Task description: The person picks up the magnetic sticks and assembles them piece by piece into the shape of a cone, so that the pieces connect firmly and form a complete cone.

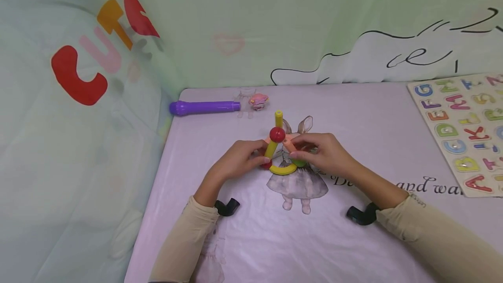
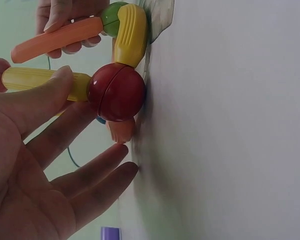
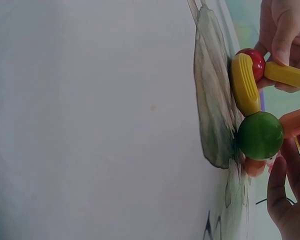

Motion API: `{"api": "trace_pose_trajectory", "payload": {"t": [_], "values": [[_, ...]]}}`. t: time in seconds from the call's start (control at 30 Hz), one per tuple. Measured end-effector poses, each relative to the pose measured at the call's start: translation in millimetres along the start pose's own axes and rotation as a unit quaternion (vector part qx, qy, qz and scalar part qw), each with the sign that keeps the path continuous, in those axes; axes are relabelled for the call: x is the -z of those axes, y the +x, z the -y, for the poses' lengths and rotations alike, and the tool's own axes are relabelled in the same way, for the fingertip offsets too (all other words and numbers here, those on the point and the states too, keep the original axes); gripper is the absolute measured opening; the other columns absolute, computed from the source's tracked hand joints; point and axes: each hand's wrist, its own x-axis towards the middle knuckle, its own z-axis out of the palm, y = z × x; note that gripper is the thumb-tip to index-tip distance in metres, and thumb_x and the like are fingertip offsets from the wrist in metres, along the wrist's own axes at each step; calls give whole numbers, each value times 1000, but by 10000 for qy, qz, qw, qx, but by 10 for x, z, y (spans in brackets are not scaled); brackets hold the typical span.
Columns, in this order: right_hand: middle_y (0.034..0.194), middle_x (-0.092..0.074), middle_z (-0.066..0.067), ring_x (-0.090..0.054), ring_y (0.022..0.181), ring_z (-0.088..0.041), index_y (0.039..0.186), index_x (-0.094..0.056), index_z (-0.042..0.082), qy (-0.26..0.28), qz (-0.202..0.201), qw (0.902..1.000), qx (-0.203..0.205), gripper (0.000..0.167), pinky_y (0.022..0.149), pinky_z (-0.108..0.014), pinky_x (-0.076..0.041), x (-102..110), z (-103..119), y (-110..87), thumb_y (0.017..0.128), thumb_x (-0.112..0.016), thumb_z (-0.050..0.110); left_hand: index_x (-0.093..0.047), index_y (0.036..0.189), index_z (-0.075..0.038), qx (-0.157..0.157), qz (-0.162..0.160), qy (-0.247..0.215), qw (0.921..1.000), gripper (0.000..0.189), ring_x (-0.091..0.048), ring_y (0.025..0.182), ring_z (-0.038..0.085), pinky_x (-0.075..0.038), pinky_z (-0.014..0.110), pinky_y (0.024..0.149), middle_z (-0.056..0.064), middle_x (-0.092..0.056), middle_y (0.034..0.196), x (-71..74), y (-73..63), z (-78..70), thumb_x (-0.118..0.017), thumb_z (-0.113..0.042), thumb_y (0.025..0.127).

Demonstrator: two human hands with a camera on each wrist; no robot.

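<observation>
A toy frame of building rods and balls stands on the printed cloth. My left hand pinches an upright yellow rod between thumb and fingers. That rod runs from a lower red ball to an upper red ball, from which another yellow rod points away. A curved yellow piece links the lower red ball to a green ball. From the green ball rises an orange rod, pinched by my right hand; its upper end looks free in the left wrist view. More orange pieces are partly hidden behind.
A purple toy microphone and a small pink toy lie near the back edge. At the right is an alphabet puzzle board. Black curved pieces lie by both forearms. Hanging fabric walls border the table.
</observation>
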Motion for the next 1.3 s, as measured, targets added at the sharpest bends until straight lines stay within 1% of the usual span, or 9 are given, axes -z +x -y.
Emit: {"api": "trace_pose_trajectory", "payload": {"t": [0.2,0.4,0.57,0.67,0.87,1.03,1.13,1.2,1.3], "values": [[101,-76,1,-71,90,-12,113,-75,13,2,-18,10000,64,28,80,-30,-60,-8,-16,1,86,-82,12,-67,121,-14,-41,-8,44,10000,26,-69,103,15,-55,34,95,2,-75,110,0,2,-18,-71,-24,97],[101,-76,2,-72,90,-12,113,-75,14,-40,-31,10000,59,28,78,-32,-60,-5,-14,2,86,-82,13,-67,116,-15,-124,4,177,9998,23,-68,98,15,-56,32,90,1,-75,106,-12,16,-37,-72,-26,97],[100,-76,4,-71,90,-11,114,-76,15,-64,-2,9999,93,29,77,-34,-60,4,-9,4,86,-83,12,-68,117,-15,-75,3,177,9998,25,-69,100,15,-56,33,92,0,-75,106,-17,11,-45,-73,-26,96],[101,-75,5,-71,91,-11,116,-75,16,-150,81,9998,103,30,78,-33,-60,28,-4,-1,87,-82,13,-69,118,-15,-128,99,209,9996,28,-68,101,16,-55,34,95,0,-74,106,-21,2,-45,-77,-24,93],[108,-74,3,-69,97,-14,123,-72,15,-509,310,9980,216,34,84,-39,-61,132,6,-4,90,-78,13,-68,131,-13,-294,573,446,9969,44,-65,109,18,-51,35,104,1,-72,118,-35,-44,-80,-81,-16,89],[113,-74,-2,-69,102,-20,126,-69,10,-921,380,9943,371,34,86,-44,-61,236,4,23,92,-75,9,-58,146,-17,-486,1166,446,9910,59,-61,126,15,-47,32,110,0,-66,138,-79,-78,-145,-79,-19,91],[118,-73,-6,-68,105,-23,127,-67,9,-1044,333,9932,383,35,86,-46,-60,279,-6,37,93,-73,6,-52,151,-21,-645,1348,348,9882,63,-58,133,13,-46,30,111,-4,-62,144,-101,-87,-164,-77,-19,93],[121,-72,-7,-68,107,-25,129,-66,10,-1089,255,9932,336,37,87,-47,-60,295,-11,37,93,-73,5,-55,148,-22,-633,1213,205,9904,57,-59,131,11,-47,29,109,-6,-64,141,-107,-85,-156,-75,-18,95],[123,-71,-6,-68,109,-26,131,-65,13,-1039,126,9942,228,38,87,-48,-60,304,-3,25,94,-73,7,-68,134,-18,-344,586,-74,9977,37,-66,118,10,-52,28,102,-4,-73,125,-93,-67,-123,-72,-18,97]]}}
